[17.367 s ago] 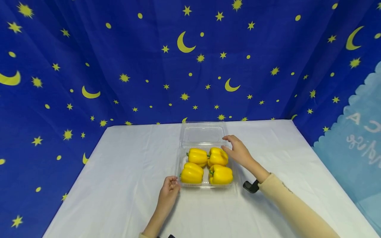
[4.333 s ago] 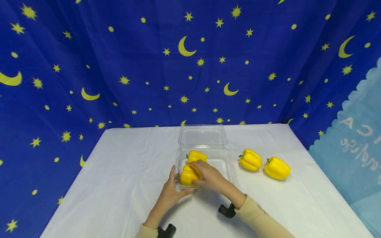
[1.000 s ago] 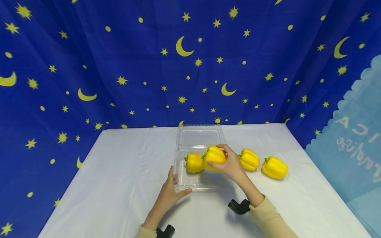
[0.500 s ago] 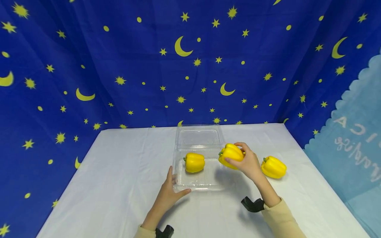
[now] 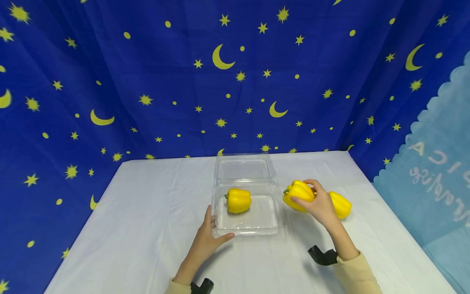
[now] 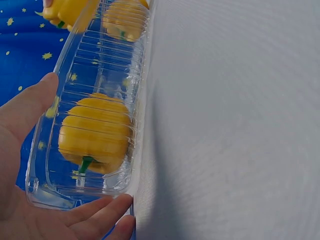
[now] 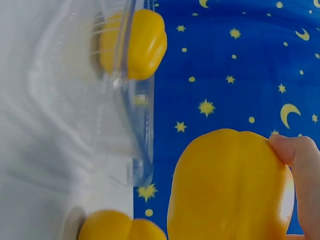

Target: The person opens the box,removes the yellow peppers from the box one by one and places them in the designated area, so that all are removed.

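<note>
In the head view, my right hand (image 5: 321, 204) grips a yellow bell pepper (image 5: 298, 195) just right of the container, thumb on its near side. The right wrist view shows this held pepper (image 7: 230, 185) large, with the thumb on its edge. One yellow bell pepper (image 5: 238, 200) lies inside the clear plastic clamshell container (image 5: 245, 232), stem to the left. My left hand (image 5: 206, 241) is at the container's front left corner, thumb along the front and fingers against the left wall. Another yellow bell pepper (image 5: 340, 205) lies on the table, partly hidden by the right hand.
The container's lid (image 5: 244, 169) lies folded back behind its base. A white cloth (image 5: 147, 228) covers the table. A blue curtain with stars and moons (image 5: 176, 81) hangs behind, and a light blue panel (image 5: 433, 196) stands at the right.
My right hand has carried the held pepper rightward, from over the container to beyond its right side, now covering the nearer table pepper. The left hand has stayed at the corner.
</note>
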`<act>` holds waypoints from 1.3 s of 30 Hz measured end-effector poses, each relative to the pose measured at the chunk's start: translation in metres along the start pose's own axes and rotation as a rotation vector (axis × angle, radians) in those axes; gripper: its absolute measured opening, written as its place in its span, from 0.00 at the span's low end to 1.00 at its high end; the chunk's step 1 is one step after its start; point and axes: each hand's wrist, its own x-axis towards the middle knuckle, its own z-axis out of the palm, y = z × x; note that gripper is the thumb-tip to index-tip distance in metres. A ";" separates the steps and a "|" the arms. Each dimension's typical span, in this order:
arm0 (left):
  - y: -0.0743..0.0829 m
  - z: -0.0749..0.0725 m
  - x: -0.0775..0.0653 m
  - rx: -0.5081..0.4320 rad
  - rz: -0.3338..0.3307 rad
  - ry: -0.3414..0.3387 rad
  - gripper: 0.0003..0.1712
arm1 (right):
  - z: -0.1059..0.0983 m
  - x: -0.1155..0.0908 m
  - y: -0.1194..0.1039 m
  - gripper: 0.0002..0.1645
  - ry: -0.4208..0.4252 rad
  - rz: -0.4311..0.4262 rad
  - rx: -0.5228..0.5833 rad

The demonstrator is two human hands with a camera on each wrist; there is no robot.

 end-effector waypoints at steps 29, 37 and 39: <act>0.000 0.000 0.002 -0.018 -0.009 -0.010 0.69 | 0.011 -0.025 0.053 0.38 -0.012 -0.023 -0.095; 0.000 0.000 0.002 -0.022 -0.013 -0.012 0.69 | 0.016 -0.034 0.058 0.38 -0.037 -0.011 -0.091; 0.000 0.000 0.002 -0.022 -0.013 -0.011 0.69 | 0.017 -0.035 0.060 0.39 -0.035 -0.017 -0.100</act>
